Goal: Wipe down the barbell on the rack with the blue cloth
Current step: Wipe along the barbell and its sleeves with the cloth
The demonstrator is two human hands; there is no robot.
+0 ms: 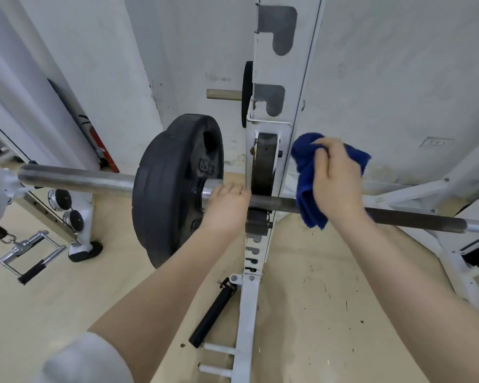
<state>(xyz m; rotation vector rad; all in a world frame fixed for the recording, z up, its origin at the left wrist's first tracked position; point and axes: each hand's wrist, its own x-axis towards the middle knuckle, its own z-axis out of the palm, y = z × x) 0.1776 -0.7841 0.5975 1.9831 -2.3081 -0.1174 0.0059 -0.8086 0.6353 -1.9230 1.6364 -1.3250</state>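
Note:
The barbell (415, 218) lies across the white rack upright (271, 78), its dark knurled shaft running right and its silver sleeve running left. A black weight plate (174, 189) sits on the sleeve just left of the upright. My left hand (227, 203) grips the bar between the plate and the upright. My right hand (336, 181) holds the blue cloth (306, 172) bunched against the shaft just right of the upright. Cloth hangs below the bar under my palm.
A second plate on a storage peg (223, 94) sits higher behind the upright. A cable handle (29, 255) and a machine foot are at the left on the tan floor. A black roller (213, 313) lies by the rack base. White frame tubes (415, 192) cross at the right.

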